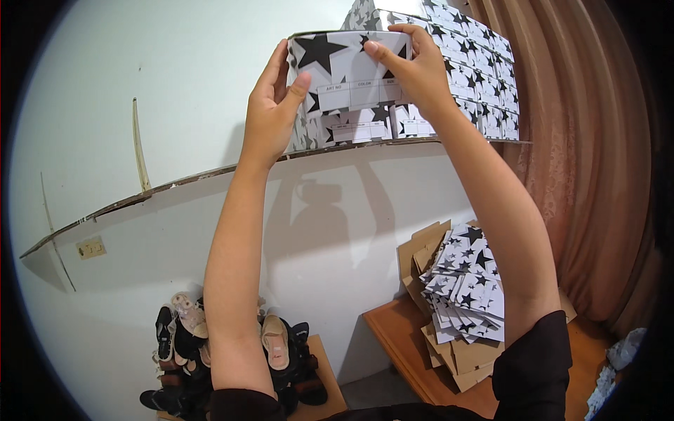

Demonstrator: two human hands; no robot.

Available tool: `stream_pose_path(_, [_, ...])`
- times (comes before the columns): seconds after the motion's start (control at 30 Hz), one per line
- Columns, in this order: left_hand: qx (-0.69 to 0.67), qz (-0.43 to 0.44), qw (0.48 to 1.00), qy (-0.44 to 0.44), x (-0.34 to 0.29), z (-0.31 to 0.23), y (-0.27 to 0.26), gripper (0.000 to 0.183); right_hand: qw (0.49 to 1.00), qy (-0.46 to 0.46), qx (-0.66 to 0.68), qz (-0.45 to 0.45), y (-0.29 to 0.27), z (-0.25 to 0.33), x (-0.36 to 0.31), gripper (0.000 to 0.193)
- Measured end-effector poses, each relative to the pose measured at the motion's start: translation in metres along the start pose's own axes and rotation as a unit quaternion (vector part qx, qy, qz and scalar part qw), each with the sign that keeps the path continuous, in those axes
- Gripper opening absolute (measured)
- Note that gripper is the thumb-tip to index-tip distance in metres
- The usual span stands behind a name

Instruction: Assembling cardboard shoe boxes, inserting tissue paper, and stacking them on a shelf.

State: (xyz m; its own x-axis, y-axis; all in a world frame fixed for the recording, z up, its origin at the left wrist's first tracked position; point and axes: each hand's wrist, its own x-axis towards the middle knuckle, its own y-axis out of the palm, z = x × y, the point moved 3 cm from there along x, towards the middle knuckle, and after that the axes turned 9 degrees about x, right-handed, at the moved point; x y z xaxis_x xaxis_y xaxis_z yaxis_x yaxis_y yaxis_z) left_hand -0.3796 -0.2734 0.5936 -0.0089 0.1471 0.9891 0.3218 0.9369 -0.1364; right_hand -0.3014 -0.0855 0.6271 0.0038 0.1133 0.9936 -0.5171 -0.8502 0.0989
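Both hands, left hand and right hand, are closed on the end corners of a star-printed box at twelve o'clock above the shelf, apparently light, crushable cardboard best gripped at its corners.

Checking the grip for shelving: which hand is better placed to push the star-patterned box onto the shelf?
Probably the right hand: its fingers wrap the star-patterned box over the top edge. The left hand only steadies the side.
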Motion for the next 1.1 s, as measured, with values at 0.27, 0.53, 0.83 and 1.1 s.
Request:
stream_pose_path(0.27, [0.433,-0.019,0.901,-0.021,-0.005,0.031,-0.018,0.052,0.880,-0.209,-0.424,-0.051,-0.001,-0.022,0.034,0.078])
stream_pose_path(0.53, [0.444,0.228,0.837,-0.226,-0.009,0.083,-0.039,0.052,0.925,-0.177,-0.333,0.035,0.049,-0.030,0.021,0.092])
stream_pose_path(0.83, [0.611,0.294,0.684,-0.270,0.001,0.106,-0.023,0.063,0.832,-0.100,-0.485,0.248,0.069,0.007,0.020,0.092])
stream_pose_path(1.1, [0.370,0.251,0.886,-0.125,-0.004,0.104,-0.021,0.056,0.792,-0.143,-0.558,0.201,0.069,-0.068,0.024,0.087])
